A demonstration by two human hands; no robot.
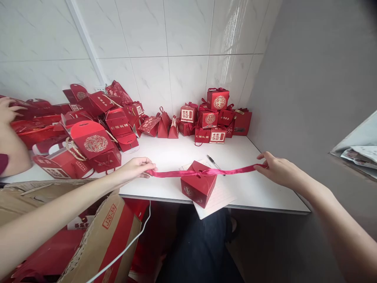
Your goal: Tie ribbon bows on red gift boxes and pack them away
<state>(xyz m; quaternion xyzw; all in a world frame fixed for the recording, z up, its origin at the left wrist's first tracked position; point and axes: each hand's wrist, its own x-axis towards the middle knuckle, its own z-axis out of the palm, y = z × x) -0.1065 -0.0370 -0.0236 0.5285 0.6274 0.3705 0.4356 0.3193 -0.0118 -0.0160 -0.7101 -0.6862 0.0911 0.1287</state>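
Note:
A small red gift box (198, 188) sits tilted to the camera near the front edge of the white table. Over its top runs a crimson ribbon (235, 171), crossed or knotted at the middle of the lid and stretched nearly straight to both sides. My left hand (143, 167) pinches the ribbon's left end. On the other side, my right hand (272, 168) grips the right end between thumb and fingers. Under the box lie sheets of paper (212, 206), jutting past the table edge, and a black pen (212, 160) rests just behind it.
Red gift boxes (210, 118) are stacked at the back. More boxes (97, 145) pile up on the left, where another person's hand (10, 112) reaches in. An open cardboard carton (114, 232) and a white cable (129, 247) are at front left. A grey partition (294, 86) stands right.

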